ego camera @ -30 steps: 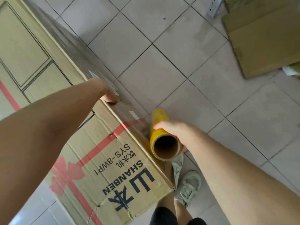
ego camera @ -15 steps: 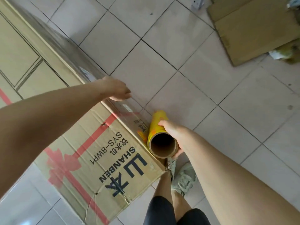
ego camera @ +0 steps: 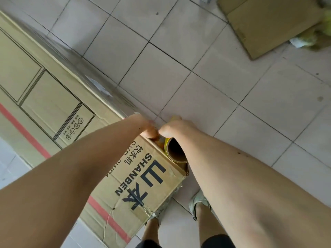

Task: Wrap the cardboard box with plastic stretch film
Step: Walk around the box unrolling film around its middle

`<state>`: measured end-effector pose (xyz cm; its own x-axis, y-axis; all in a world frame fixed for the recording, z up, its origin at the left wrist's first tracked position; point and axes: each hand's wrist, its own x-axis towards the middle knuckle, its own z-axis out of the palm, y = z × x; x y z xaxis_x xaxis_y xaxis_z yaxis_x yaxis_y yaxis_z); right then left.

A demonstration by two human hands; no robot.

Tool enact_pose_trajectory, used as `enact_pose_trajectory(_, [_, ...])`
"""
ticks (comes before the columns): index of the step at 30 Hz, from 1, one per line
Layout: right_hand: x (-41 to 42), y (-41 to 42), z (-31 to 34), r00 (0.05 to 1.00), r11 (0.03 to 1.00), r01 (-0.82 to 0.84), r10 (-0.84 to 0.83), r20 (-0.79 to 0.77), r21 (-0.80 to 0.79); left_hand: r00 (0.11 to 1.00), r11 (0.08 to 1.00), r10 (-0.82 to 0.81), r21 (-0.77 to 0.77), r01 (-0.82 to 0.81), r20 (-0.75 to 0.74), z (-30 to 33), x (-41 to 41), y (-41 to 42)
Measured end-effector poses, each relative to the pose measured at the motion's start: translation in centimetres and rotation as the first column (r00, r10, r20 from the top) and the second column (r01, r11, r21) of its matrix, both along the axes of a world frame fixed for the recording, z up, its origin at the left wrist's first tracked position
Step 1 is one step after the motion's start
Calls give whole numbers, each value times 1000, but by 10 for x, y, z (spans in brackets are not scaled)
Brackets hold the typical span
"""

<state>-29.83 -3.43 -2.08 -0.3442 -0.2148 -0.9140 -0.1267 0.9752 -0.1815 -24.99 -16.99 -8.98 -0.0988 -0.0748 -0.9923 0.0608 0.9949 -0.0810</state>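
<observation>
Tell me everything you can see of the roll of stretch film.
The stretch film roll is yellow on the outside, wound on a brown cardboard tube whose open, hollow end faces the camera. It lies against the upper side edge of the cardboard box, near the box's corner. The right hand grips it from above, hiding most of its length; the left hand meets it at the box edge.

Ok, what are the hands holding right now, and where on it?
The right hand grips the stretch film roll round its far part; the open core end faces the camera. The left hand is beside it at the box edge; its grip cannot be told.
</observation>
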Motion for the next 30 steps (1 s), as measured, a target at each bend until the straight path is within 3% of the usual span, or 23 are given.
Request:
enact_pose_trajectory(3, [2,15,-6,992,995,95,-95,86,9,1000,998,8,61,-7,-14,-56,13,-26])
enact_pose_trajectory(6, [7,57,-11,873,891,449,-454,181,70,999,999,40,30,-40,2,-31,6,-15])
enact_pose_trajectory(9, [23,106,-4,594,635,744,-771,229,207,999,1000,27,-4,-27,44,-7,-1,-4])
enact_pose_trajectory(11, [38,138,5,342,410,861,-905,255,301,996,999,33,-11,-32,80,-7,-3,-1])
enact_pose_trajectory(15, [77,173,3,-126,-10,914,-957,260,406,996,1000,23,-4,-22,92,-12,-7,-1])
enact_pose_trajectory(16, [85,175,0,-208,-80,902,-942,264,425,997,998,35,42,-38,67,-21,-8,-6])
enact_pose_trajectory(17, [89,175,-1,-232,-100,898,-935,268,429,998,996,54,70,-57,40,-35,-6,-13])
enact_pose_trajectory(18, [91,174,-1,-237,-106,901,-932,273,421,997,995,66,78,-68,26,-45,-3,-16])
enact_pose_trajectory(20, [87,170,0,-122,-17,925,-959,255,380,998,997,45,68,-42,-51,-21,0,3])
enact_pose_trajectory(23, [73,162,8,362,390,889,-920,150,240,978,995,-10,97,31,-209,20,-2,47])
enact_pose_trajectory(25, [65,159,16,609,611,779,-791,68,140,986,982,67,182,-38,-156,24,1,75])
enact_pose_trajectory(27, [58,155,27,710,714,696,-700,72,81,995,975,83,210,-71,-49,20,13,95])
enact_pose_trajectory(30, [61,150,37,746,763,642,-644,168,76,997,977,74,201,-70,-16,11,31,105])
